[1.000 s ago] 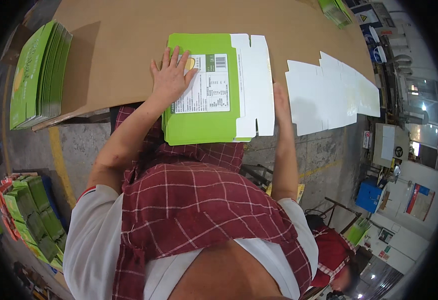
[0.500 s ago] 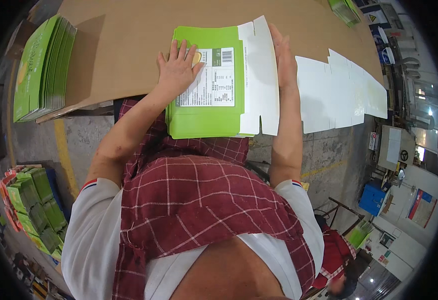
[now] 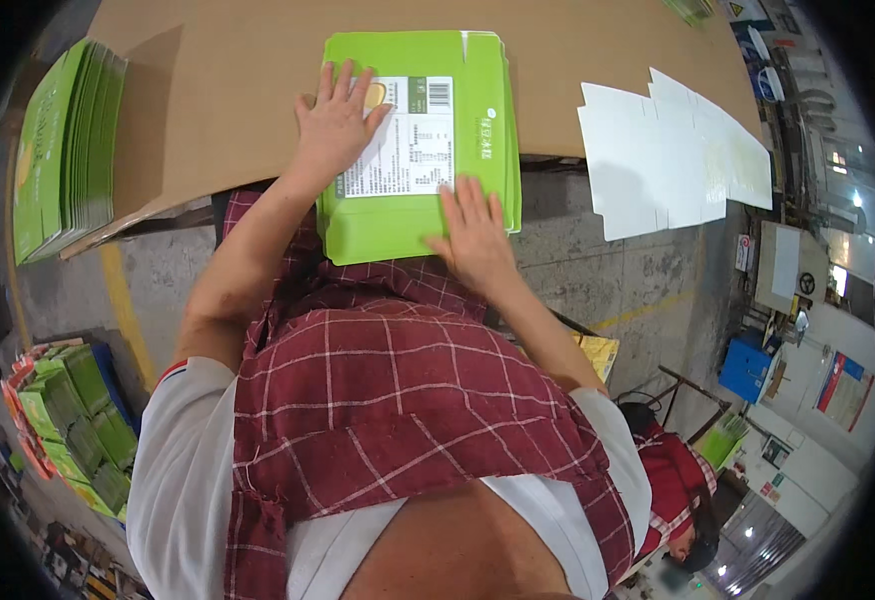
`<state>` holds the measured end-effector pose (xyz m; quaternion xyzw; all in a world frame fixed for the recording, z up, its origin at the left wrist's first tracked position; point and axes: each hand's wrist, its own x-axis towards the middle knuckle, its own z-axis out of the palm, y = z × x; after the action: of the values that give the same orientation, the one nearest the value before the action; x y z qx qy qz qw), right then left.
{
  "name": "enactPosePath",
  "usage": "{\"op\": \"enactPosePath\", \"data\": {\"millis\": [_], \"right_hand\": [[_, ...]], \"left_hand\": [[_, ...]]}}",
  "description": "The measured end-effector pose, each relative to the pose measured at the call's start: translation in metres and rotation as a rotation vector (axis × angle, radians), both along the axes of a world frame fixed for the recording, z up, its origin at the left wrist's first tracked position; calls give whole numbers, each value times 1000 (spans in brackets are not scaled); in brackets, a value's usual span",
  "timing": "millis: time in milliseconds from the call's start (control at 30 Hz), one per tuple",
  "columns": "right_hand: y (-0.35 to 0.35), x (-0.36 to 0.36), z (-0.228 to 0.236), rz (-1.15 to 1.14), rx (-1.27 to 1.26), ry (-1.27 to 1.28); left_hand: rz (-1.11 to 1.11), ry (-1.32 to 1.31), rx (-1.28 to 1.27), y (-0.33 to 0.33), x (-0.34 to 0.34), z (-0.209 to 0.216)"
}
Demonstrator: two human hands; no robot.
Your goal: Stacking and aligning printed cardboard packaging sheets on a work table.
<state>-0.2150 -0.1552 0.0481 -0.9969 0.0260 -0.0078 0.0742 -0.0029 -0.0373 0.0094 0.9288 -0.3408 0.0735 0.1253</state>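
In front of me a green carton (image 3: 388,222) with a white printed label lies at the table's near edge, atop other flat green cartons whose edges show at its right. My left hand (image 3: 336,125) rests on its upper left part, fingers spread beside the label. Lower on the carton, near its right side, my right hand (image 3: 475,232) lies with fingers stretched out over the green surface. Neither hand grips anything. The side panel at the right is folded over, green face up.
White flat card blanks (image 3: 663,155) overhang the table edge at the right. A stack of green cartons (image 3: 68,150) stands at the far left of the brown tabletop (image 3: 223,90). Bundled green packs (image 3: 78,420) sit on the floor at lower left. Another person (image 3: 673,490) is behind at lower right.
The white side panel at the right has folded over to the left and now shows green. My right hand has moved from its outer edge down onto the carton; my left hand stays on top.
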Motion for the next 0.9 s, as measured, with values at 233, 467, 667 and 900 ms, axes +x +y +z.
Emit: {"op": "enactPosePath", "data": {"millis": [233,467,667,900], "right_hand": [[-149,-24,25,-569,357,-423],[-204,-32,-31,-816,-255,226],[-107,-18,82,-392,821,-111],[-53,-12,119,-454,1791,-283]], "left_hand": [[6,60,-20,3,1,4],[-3,133,-16,-3,2,5],[25,108,-23,3,1,9],[23,198,-115,6,-1,5]]}}
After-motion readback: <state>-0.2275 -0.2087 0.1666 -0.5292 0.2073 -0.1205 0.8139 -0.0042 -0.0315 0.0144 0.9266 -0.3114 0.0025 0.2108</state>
